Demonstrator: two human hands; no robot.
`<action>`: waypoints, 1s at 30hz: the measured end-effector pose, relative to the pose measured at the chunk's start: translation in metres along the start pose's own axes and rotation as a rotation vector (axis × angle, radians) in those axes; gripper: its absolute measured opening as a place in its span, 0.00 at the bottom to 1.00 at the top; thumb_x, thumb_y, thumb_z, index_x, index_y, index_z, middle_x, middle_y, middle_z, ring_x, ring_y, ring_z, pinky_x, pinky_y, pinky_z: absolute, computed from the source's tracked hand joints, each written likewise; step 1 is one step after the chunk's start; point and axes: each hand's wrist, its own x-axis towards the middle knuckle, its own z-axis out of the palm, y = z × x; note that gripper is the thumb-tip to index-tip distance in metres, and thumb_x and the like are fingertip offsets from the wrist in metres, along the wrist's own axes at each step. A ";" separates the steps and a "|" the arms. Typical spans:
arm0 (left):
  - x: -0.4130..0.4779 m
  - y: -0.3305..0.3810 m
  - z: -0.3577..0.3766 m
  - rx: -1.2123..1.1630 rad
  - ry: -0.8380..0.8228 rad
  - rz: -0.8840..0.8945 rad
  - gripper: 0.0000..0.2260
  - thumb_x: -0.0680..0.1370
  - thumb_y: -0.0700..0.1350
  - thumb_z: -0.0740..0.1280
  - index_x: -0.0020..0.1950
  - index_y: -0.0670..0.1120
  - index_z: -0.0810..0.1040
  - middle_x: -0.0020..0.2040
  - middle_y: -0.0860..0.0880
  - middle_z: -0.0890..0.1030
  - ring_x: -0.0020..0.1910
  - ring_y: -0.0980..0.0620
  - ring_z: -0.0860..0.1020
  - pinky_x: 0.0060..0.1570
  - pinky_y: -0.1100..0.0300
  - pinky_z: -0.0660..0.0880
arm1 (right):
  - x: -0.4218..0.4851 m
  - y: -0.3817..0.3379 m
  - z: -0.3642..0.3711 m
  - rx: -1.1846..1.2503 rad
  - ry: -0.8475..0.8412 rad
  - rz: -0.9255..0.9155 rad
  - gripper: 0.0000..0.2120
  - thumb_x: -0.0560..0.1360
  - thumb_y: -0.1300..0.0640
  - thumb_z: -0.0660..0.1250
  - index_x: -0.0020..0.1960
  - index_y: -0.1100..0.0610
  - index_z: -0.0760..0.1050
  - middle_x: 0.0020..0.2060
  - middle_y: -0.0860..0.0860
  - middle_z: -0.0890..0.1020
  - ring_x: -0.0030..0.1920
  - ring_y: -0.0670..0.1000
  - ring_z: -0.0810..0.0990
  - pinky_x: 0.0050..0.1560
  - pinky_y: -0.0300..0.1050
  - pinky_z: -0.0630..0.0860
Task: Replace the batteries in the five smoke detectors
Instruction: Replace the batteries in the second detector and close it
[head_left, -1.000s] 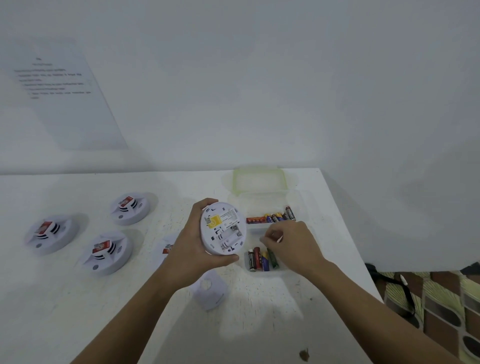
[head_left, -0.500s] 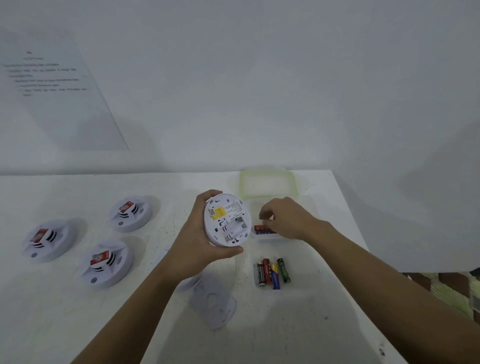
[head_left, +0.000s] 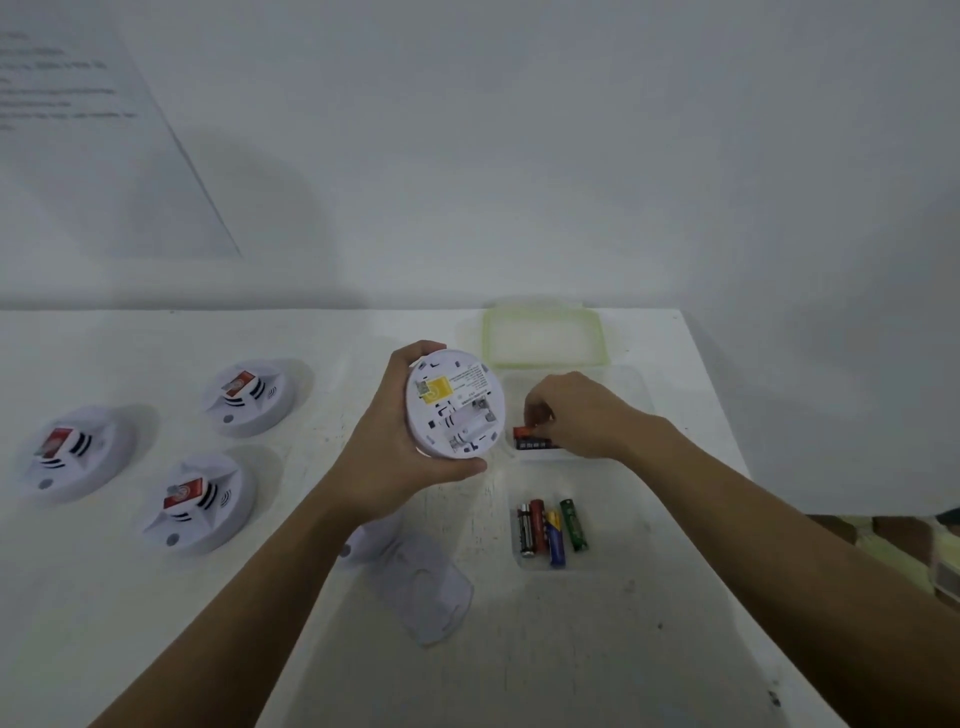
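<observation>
Detector (head_left: 457, 402) in left hand (head_left: 384, 452) (back up), right hand (head_left: 576, 410) pinching battery (head_left: 522, 433)

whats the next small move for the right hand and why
Probably lift the red-and-black battery out of the clear plastic tray and carry it to the open battery bay. The right hand pinches its end, and the left hand holds the round white smoke detector with its back, and the bay, facing up.

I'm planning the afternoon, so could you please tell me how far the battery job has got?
Done: the cover is off the detector in the left hand. In hand: the right hand pinches a red battery. Left: loading it, plus three detectors on the table.
</observation>
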 end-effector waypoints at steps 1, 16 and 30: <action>0.000 0.000 0.000 0.000 0.003 -0.001 0.43 0.63 0.35 0.84 0.70 0.52 0.64 0.63 0.61 0.74 0.65 0.58 0.75 0.60 0.62 0.77 | -0.001 0.000 0.001 0.009 0.014 -0.005 0.06 0.79 0.61 0.67 0.54 0.58 0.81 0.53 0.52 0.81 0.50 0.52 0.77 0.49 0.43 0.73; -0.007 0.022 0.004 -0.050 0.114 0.015 0.43 0.62 0.32 0.82 0.71 0.45 0.64 0.63 0.53 0.75 0.60 0.63 0.77 0.52 0.72 0.75 | -0.077 -0.038 -0.028 1.007 0.431 -0.080 0.08 0.81 0.63 0.66 0.53 0.58 0.84 0.39 0.58 0.83 0.37 0.53 0.81 0.48 0.66 0.79; -0.041 0.040 0.018 -0.087 0.175 0.083 0.41 0.62 0.26 0.80 0.67 0.44 0.63 0.60 0.54 0.74 0.56 0.68 0.77 0.49 0.74 0.75 | -0.106 -0.072 -0.005 1.176 0.600 -0.084 0.06 0.73 0.62 0.77 0.46 0.62 0.81 0.39 0.55 0.87 0.41 0.56 0.86 0.49 0.56 0.84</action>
